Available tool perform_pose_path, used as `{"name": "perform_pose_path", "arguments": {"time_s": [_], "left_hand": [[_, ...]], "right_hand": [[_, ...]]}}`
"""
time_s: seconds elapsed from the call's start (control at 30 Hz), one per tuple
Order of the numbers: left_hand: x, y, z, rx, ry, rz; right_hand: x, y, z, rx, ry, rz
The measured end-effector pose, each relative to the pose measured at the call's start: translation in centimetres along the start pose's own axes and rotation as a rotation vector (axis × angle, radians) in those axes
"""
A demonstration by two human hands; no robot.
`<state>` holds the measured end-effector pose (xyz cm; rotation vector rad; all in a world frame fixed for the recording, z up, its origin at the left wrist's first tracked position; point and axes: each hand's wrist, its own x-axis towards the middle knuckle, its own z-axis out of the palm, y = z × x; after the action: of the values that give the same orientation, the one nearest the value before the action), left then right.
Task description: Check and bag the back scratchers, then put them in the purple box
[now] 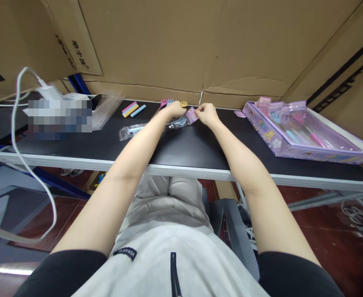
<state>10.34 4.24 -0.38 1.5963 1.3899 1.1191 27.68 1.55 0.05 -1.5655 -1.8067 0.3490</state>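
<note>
A blue claw-headed stick, like a small back scratcher [181, 121], lies in a clear plastic bag [126, 133] on the black table. At the bag's right end is a pink-and-purple card [192, 115]. My right hand [208, 115] pinches the card's right edge between thumb and fingertips. Closed at the card's left side, my left hand [175, 109] grips the bag's end; its fingertips are partly hidden. Just behind it show the claw heads of a pink scratcher [163, 102], a blue scratcher [170, 102] and a yellow scratcher [184, 104].
Pink, yellow and blue foam-like tubes [130, 109] lie left of the bag. Farther left are clear plastic bags [105, 109] and a white cable [14, 119]. At right, a purple display box [271, 138] holds several bagged scratchers, with a loose card [239, 114] beside it. Cardboard [175, 45] walls the back.
</note>
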Motion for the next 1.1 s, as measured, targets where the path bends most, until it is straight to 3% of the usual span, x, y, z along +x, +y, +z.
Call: {"name": "perform_pose_path", "arguments": {"time_s": [0.13, 0.3, 0.67, 0.77, 0.93, 1.1], "left_hand": [[-1.5, 0.6, -2.4, 0.321, -0.121, -0.033], [-3.0, 0.6, -3.6, 0.453, -0.107, -0.007], [-3.4, -0.5, -4.6, 0.369, -0.169, -0.132], [-3.1, -0.7, -4.6, 0.348, -0.15, -0.087], [-3.2, -0.6, -4.4, 0.494, -0.153, 0.044], [-3.3, 0.2, -4.3, 0.388, 0.03, 0.036]], "right_hand": [[0.4, 0.3, 0.1, 0.001, 0.016, -0.001], [0.9, 1.0, 0.2, -0.012, 0.036, -0.023], [0.5, 0.3, -0.7, -0.055, 0.059, -0.027], [0.3, -0.1, -1.0, -0.062, 0.066, -0.018], [1.1, 0.8, -0.5, -0.028, 0.149, -0.083], [2.7, 2.6, 0.3, 0.041, 0.242, -0.207]]}}
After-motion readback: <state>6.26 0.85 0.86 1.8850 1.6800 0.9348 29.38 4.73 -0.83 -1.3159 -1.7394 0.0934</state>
